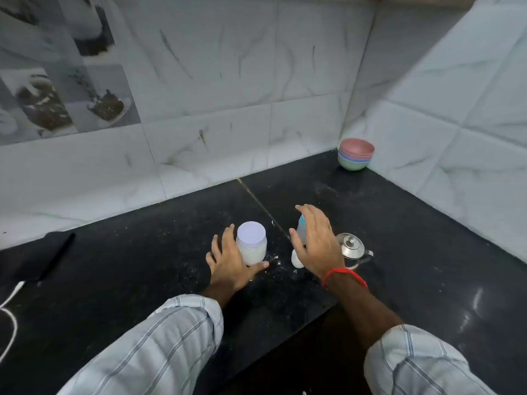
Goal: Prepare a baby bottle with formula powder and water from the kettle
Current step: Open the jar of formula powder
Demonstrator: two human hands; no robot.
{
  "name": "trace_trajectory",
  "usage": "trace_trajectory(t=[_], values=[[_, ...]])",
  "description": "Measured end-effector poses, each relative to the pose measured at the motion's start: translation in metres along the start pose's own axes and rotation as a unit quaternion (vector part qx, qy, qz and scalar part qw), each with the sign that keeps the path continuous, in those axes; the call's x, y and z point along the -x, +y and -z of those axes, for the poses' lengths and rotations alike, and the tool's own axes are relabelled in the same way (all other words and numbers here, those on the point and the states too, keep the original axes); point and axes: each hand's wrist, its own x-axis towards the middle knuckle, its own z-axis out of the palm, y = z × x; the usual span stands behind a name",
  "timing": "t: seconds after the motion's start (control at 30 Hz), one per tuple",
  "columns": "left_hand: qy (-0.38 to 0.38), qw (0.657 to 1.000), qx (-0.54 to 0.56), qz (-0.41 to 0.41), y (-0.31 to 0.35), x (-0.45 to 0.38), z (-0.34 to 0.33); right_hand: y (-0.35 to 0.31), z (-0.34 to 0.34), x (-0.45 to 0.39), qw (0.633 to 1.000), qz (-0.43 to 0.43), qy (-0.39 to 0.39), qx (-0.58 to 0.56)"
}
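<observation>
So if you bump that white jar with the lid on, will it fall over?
Probably not easily: the jar looks squat and wide-based, standing upright on the flat counter. It seems nearly full of white powder, so likely weighty. Its smooth sides may slide rather than tip.

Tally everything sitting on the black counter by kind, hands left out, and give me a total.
Powder jar: 1
Baby bottle: 1
Small white cap: 1
Glass kettle with steel lid: 1
Stacked bowls: 4 as far as the rims show (pink, two bluish, green)
Dark flat object at the left edge: 1
White cable: 1
Total: 10
</observation>
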Motion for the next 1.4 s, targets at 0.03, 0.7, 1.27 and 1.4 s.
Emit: trace_trajectory(t=[0.03, 0.7, 1.27, 1.4], values=[[-0.005, 0.999, 0.033, 0.033, 0.000, -0.004, -0.006, 0.004, -0.003, 0.000, 1.000, 0.019, 0.001, -0.011], [0.085, 0.990, 0.108, 0.023, 0.059, 0.039, -0.033, 0.002, -0.029, -0.035, 0.951, 0.005, -0.304, -0.047], [-0.107, 0.981, 0.156, -0.050, 0.048, -0.010, 0.038, 0.018, -0.006, -0.092, 0.864, 0.160, -0.377, -0.294], [-0.110, 0.982, 0.142, -0.056, 0.036, -0.012, 0.041, 0.011, -0.001, -0.088, 0.858, 0.008, -0.394, -0.328]])
